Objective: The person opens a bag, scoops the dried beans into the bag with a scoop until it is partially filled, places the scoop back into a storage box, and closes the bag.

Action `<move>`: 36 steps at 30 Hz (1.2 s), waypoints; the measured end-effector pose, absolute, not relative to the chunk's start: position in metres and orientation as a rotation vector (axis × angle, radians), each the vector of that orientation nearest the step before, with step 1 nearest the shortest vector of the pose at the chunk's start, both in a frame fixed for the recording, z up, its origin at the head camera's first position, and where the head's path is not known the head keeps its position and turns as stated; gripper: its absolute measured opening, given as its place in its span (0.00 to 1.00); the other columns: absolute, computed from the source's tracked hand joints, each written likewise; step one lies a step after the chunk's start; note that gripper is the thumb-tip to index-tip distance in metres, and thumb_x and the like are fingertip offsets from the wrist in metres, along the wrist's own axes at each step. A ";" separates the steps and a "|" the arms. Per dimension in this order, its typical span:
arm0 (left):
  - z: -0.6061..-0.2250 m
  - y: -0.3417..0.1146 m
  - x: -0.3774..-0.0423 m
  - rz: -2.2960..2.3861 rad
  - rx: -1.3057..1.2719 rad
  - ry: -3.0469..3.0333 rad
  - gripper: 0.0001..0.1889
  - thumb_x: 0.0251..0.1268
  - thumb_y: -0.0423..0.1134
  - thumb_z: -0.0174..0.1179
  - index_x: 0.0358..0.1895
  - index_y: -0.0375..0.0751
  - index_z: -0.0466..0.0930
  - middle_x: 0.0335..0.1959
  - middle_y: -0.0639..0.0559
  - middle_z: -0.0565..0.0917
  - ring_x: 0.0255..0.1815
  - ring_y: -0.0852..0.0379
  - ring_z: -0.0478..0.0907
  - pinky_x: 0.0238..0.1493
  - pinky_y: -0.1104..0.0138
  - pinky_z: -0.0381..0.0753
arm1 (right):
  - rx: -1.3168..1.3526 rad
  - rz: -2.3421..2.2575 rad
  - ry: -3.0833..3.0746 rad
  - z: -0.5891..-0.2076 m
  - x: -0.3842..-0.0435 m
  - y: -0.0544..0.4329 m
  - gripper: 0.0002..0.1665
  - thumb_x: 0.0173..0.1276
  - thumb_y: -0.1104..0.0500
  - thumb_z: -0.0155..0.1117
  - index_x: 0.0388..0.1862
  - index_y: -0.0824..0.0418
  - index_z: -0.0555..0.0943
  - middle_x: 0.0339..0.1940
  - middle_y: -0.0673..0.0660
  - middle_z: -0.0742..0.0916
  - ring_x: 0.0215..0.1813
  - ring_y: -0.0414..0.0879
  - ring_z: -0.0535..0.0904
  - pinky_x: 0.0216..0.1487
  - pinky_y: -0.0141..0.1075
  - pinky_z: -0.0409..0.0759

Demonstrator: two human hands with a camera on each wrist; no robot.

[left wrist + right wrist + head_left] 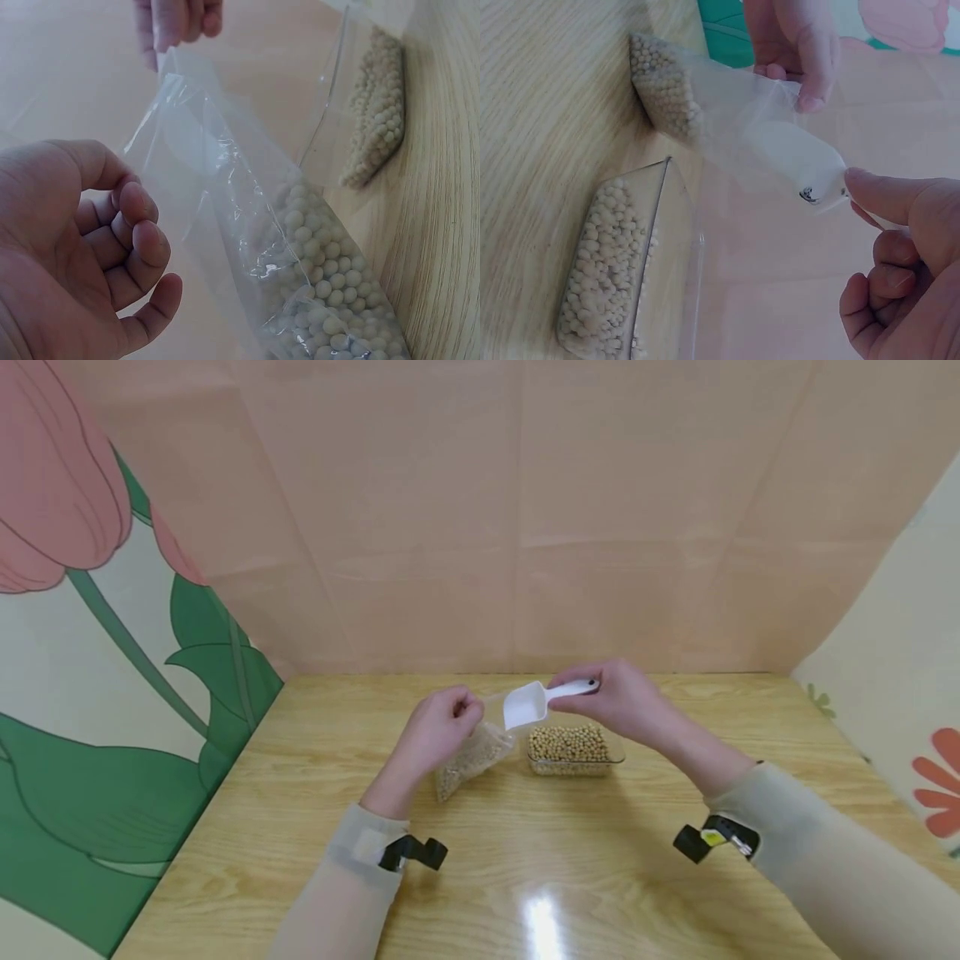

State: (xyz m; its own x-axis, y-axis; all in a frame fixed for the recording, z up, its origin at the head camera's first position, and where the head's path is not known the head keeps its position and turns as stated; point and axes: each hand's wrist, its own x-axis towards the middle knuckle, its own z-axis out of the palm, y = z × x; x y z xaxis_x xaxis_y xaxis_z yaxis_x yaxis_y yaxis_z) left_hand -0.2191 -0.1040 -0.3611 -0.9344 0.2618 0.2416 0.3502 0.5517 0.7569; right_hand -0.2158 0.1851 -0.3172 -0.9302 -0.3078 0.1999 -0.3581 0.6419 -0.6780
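Observation:
My left hand point(441, 727) pinches the upper edge of a clear plastic bag point(474, 758), whose lower part is filled with round, pale yellow soybeans point(330, 277). The bag's bottom appears to rest on the table. Between thumb and fingers, my right hand point(628, 700) holds the handle of a small white scoop point(525, 706). The scoop's blade points left toward the bag's top; in the right wrist view, the scoop point(799, 157) lies at the bag's mouth, partly veiled by its film. No beans show in the blade in the head view.
A clear rectangular container point(576, 764) of soybeans stands on the wooden table point(495, 852), right of the bag and below the right hand. Behind the table rises a pinkish covering point(517, 527); flower-patterned panels point(90, 760) flank the sides.

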 end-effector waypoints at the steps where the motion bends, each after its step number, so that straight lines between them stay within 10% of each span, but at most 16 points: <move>1: -0.361 -0.104 -0.219 -1.338 -0.527 -2.679 0.12 0.83 0.39 0.57 0.33 0.46 0.81 0.26 0.52 0.79 0.25 0.54 0.71 0.32 0.60 0.73 | 0.573 1.161 -2.783 -0.316 -0.216 0.185 0.16 0.72 0.51 0.82 0.54 0.55 0.95 0.50 0.58 0.94 0.37 0.48 0.85 0.38 0.39 0.82; 24: -0.359 -0.102 -0.219 -1.301 -0.551 -2.675 0.12 0.82 0.38 0.57 0.33 0.46 0.81 0.25 0.53 0.79 0.25 0.55 0.73 0.32 0.60 0.75 | 0.302 1.436 -2.730 -0.335 -0.205 0.245 0.27 0.72 0.43 0.80 0.62 0.58 0.91 0.69 0.58 0.87 0.54 0.45 0.84 0.47 0.33 0.82; 36: -0.358 -0.107 -0.214 -1.316 -0.551 -2.674 0.12 0.83 0.39 0.55 0.34 0.46 0.81 0.25 0.52 0.78 0.24 0.55 0.71 0.31 0.60 0.73 | 0.293 1.244 -2.801 -0.361 -0.206 0.273 0.26 0.72 0.43 0.81 0.61 0.56 0.92 0.61 0.61 0.90 0.39 0.45 0.79 0.36 0.36 0.77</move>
